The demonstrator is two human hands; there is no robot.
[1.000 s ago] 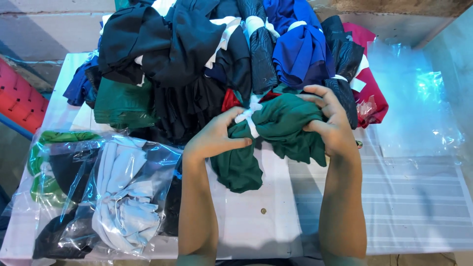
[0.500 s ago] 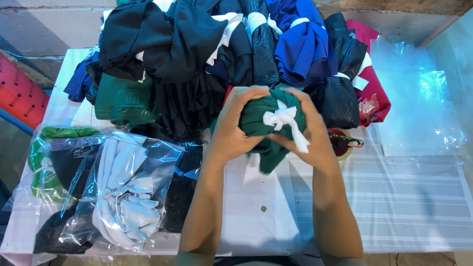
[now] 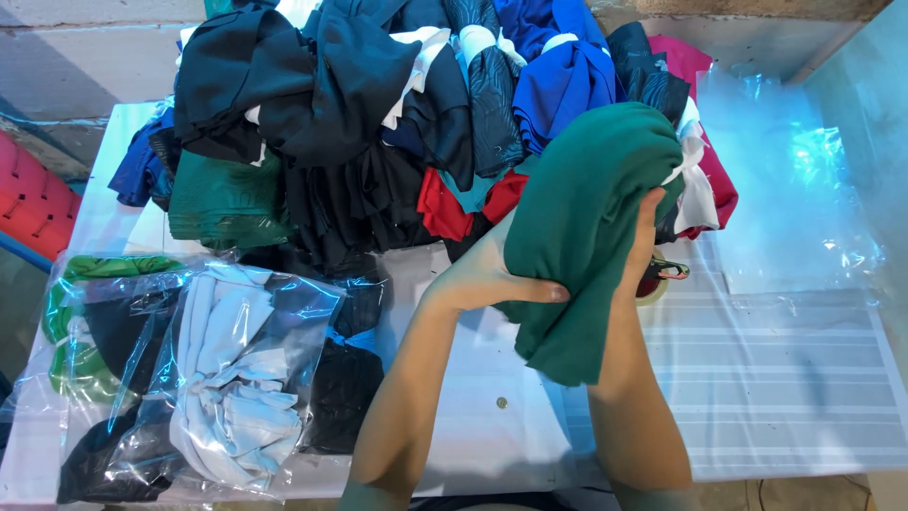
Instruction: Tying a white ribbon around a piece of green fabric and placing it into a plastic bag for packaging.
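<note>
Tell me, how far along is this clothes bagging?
Done: several filled clear bags lie at the table's left. In hand: the left hand and right hand grip a dark green garment. Left: a big heap of loose garments behind, with empty clear bags at right.

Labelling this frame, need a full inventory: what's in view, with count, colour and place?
green garment: one, dark green, held up at table centre-right
clothes pile: one heap, black, blue, green, red, white, far side of table
bagged clothes: several clear bags, white, black, green contents, left
clear plastic bags: a flat stack, right
table: one, white, striped on the right
small round thing: one, dark, on table near front
red crate: one, left edge
left hand: grips garment
right hand: grips garment
</note>
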